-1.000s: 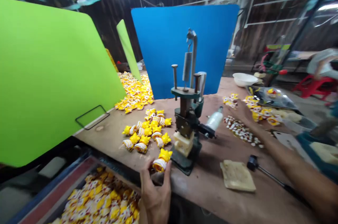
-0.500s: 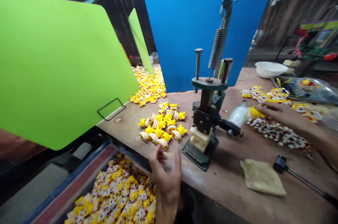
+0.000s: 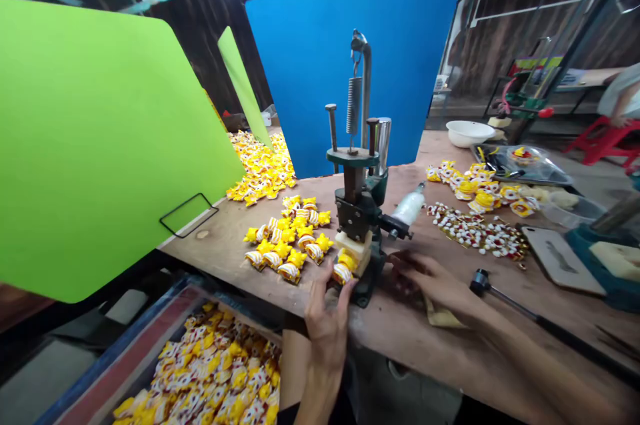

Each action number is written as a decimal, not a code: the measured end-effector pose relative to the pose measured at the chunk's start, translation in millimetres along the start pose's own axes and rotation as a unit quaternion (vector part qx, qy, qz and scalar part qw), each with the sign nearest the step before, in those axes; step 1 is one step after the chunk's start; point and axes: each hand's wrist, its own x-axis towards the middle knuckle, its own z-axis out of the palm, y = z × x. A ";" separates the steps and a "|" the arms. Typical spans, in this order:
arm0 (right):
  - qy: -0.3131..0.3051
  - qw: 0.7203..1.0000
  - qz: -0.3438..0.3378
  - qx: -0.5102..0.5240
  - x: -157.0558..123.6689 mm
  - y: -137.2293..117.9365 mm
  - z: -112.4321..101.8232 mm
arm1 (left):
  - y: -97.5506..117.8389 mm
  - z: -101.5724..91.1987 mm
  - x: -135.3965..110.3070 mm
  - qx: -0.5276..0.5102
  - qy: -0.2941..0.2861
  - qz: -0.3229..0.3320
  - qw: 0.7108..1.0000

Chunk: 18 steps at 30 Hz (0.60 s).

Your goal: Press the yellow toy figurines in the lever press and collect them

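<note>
The left hand [image 3: 327,325] now grips a yellow wrapped piece [image 3: 343,273] at the hand press [image 3: 353,211], and the open right hand [image 3: 425,278] has come beside it.

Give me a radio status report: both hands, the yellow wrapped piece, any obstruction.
Left hand pinching yellow wrapped piece at press. Right hand open beside press. Cream block abuts piece.

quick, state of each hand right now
Left hand: holding a yellow-and-white striped wrapped piece.
Right hand: open, seemingly empty.
</note>
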 end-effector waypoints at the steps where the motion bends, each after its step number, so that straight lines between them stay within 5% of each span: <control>1: 0.009 1.000 -0.004 -0.010 -0.8 0.9 -12.7 | 0.6 9.0 4.8 0.002 0.010 0.008 1.000; 6: 0.093 0.992 -0.048 0.068 16.8 -18.7 -66.8 | 3.9 31.6 9.7 0.056 0.027 0.044 0.997; 10: 0.064 0.971 -0.050 0.225 56.6 -83.8 -81.3 | 0.2 29.6 14.4 0.010 -0.023 0.032 0.999; 12: 0.054 0.963 -0.084 0.249 63.5 -132.9 -69.4 | -1.0 33.4 18.7 -0.022 -0.037 -0.011 0.999; 15: 0.105 0.949 -0.251 0.157 40.0 -188.5 -21.2 | 0.3 41.6 21.4 -0.029 -0.035 -0.064 0.997; 18: 0.091 0.914 -0.395 -0.024 -8.3 -178.0 50.6 | 5.1 43.4 13.8 0.001 -0.017 -0.047 0.999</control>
